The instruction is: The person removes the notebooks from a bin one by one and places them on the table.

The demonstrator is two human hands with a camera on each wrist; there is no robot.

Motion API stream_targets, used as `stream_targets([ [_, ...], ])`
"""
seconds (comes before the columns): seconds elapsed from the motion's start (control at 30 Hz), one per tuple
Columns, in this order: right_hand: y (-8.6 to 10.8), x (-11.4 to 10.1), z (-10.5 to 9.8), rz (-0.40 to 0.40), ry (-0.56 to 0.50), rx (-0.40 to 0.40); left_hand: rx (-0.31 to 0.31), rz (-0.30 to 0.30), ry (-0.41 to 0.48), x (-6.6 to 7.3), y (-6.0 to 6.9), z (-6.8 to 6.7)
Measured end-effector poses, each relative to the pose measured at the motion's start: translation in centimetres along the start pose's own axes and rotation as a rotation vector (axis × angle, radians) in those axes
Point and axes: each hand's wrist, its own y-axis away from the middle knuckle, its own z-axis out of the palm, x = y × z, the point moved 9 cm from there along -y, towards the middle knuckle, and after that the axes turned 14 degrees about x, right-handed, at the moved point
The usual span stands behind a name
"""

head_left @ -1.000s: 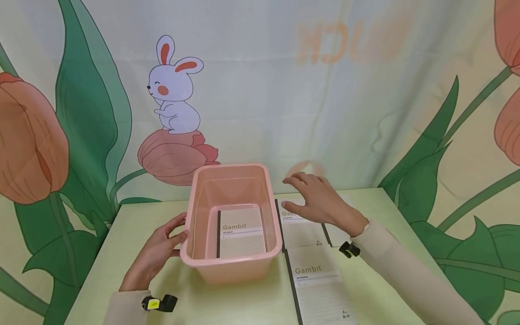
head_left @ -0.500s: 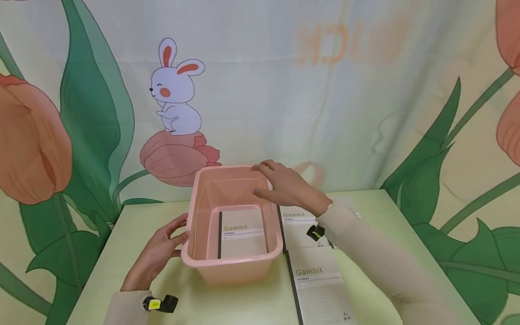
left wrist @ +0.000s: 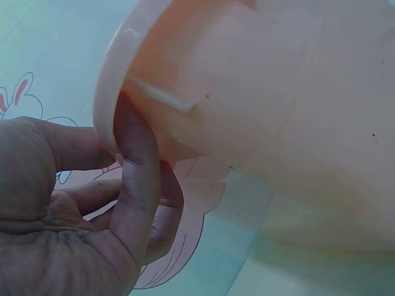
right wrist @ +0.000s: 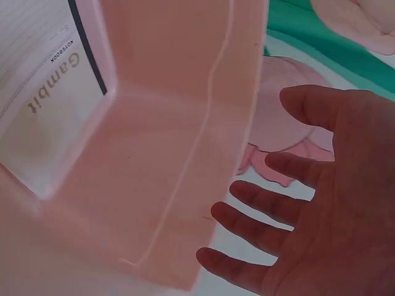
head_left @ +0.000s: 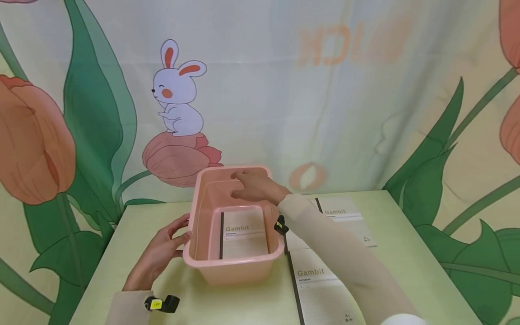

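A pink plastic basin [head_left: 233, 274] stands mid-table, its near end facing me. Inside it lies a Gambit notebook [head_left: 243, 239] with a dark spine, flat on the bottom. At the basin's left side my left hand [head_left: 159, 253] pinches the rim between thumb and fingers, as the left wrist view shows with the hand [left wrist: 80, 203] at the lip. Over the basin's far end hovers my right hand [head_left: 257, 186], holding nothing. In the right wrist view that hand [right wrist: 321, 197] has its fingers spread, apart from the basin wall [right wrist: 160, 135].
Right of the basin, more Gambit notebooks lie flat: a near one [head_left: 313, 284], a far right one [head_left: 341, 214], and one [head_left: 294, 241] mostly covered by my right sleeve [head_left: 341, 253]. A printed curtain [head_left: 260, 99] with a rabbit and tulips hangs behind the table.
My right hand has moved left from above the notebooks to over the basin's far end. The left hand keeps its grip on the rim, and the basin stays in place.
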Motion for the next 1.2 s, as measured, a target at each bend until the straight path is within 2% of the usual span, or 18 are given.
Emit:
stream_targets([
  [0.1, -0.8, 0.4, 1.7, 0.083, -0.04, -0.04, 0.0, 0.0, 0.001, 0.0, -0.1, 0.0],
  [0.17, -1.2, 0.7, 3.0, 0.15, -0.103, -0.093, 0.006, -0.003, 0.0, -0.1, -0.1, -0.1],
  [0.33, -2.5, 1.5, 5.9, 0.196, -0.12, -0.178, 0.013, -0.004, 0.014, -0.1, -0.1, 0.0],
  [0.4, -3.1, 2.0, 7.1, 0.202, -0.111, -0.172, 0.013, -0.014, 0.023, -0.3, -0.1, 0.2],
  [0.47, -3.6, 2.8, 8.2, 0.267, -0.159, -0.139, 0.015, -0.028, 0.024, -0.4, 0.0, 0.2],
  [0.57, -4.3, 3.9, 9.7, 0.317, -0.148, -0.116, 0.018, -0.033, 0.021, -0.4, -0.1, 0.0],
  [0.63, -4.5, 4.4, 10.7, 0.32, -0.118, -0.132, 0.016, -0.03, 0.013, -0.2, -0.2, -0.1],
  [0.73, -5.1, 4.9, 12.3, 0.281, -0.035, -0.182, 0.017, -0.027, 0.003, 0.1, -0.3, -0.2],
  [0.77, -5.3, 5.1, 12.8, 0.264, -0.015, -0.175, 0.018, -0.028, 0.002, 0.1, -0.3, -0.3],
  [0.87, -6.1, 6.0, 13.7, 0.284, 0.018, -0.155, 0.022, -0.02, -0.003, 0.3, -0.3, -0.3],
  [0.97, -6.0, 6.9, 14.0, 0.378, 0.005, -0.115, 0.024, -0.023, -0.003, 0.2, -0.3, -0.4],
  [1.07, -5.0, 7.1, 13.5, 0.481, -0.008, -0.077, 0.028, -0.036, -0.003, 0.1, -0.3, -0.4],
  [1.13, -4.5, 6.7, 13.2, 0.496, 0.003, -0.066, 0.034, -0.042, -0.002, 0.0, -0.3, -0.5],
  [1.2, -3.9, 5.8, 13.2, 0.464, 0.022, -0.111, 0.037, -0.038, -0.004, 0.1, -0.4, -0.4],
])
